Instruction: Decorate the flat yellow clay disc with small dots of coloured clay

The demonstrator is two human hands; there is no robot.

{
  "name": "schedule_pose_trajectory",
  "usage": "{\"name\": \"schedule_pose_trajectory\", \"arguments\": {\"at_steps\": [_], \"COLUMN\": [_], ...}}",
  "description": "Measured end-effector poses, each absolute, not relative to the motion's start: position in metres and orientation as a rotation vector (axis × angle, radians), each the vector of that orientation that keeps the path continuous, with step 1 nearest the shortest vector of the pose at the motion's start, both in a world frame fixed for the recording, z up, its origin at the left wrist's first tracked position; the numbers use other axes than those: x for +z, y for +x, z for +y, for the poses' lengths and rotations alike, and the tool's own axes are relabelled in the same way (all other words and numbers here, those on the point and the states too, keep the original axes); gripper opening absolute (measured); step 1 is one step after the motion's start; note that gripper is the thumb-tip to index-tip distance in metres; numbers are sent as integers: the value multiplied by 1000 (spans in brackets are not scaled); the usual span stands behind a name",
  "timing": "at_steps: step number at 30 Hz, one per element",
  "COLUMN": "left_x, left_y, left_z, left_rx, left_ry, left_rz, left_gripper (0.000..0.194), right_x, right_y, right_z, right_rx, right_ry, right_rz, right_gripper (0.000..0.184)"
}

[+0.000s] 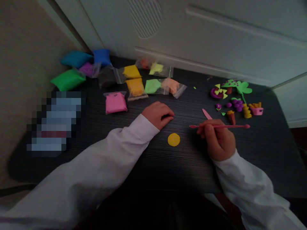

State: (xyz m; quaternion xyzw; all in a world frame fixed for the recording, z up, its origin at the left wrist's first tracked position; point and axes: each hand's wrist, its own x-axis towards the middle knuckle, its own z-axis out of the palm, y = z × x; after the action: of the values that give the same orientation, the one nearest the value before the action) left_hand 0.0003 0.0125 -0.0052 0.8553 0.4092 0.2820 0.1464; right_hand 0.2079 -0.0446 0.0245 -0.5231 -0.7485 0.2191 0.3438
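Note:
My right hand pinches a thin pink clay modelling tool between thumb and fingers. The tool lies nearly level above the table, its flattened end to the left and a rounded knob to the right. Left of that hand is a flat yellow clay disc, with small marks on its face. My left hand rests on the table just above the disc, fingers loosely curled and a small gap between thumb and forefinger; it holds nothing visible. A pink flat clay knife lies beyond my right hand, partly hidden by it.
Bags of coloured clay, including a pink one and a green one, lie at the back left. Small clay models stand at the right, among them purple grapes and a pink fries box. A blurred phone-like screen lies left.

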Motion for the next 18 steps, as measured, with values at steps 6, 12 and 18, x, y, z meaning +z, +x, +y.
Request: {"name": "schedule_pose_trajectory", "arguments": {"at_steps": [6, 12, 18], "left_x": [-3, -3, -4], "left_y": [3, 5, 3], "left_z": [8, 7, 8], "left_rx": [830, 830, 843], "left_ry": [2380, 2388, 2411], "left_rz": [1244, 1234, 1185], "left_gripper": [21, 21, 25], "right_x": [25, 21, 20], "right_y": [207, 205, 207], "right_z": [-45, -42, -42], "right_rx": [494, 447, 482], "right_ry": [-1392, -1369, -1368], "right_rz": [-1934, -1860, -1861], "right_gripper": [17, 19, 19]}}
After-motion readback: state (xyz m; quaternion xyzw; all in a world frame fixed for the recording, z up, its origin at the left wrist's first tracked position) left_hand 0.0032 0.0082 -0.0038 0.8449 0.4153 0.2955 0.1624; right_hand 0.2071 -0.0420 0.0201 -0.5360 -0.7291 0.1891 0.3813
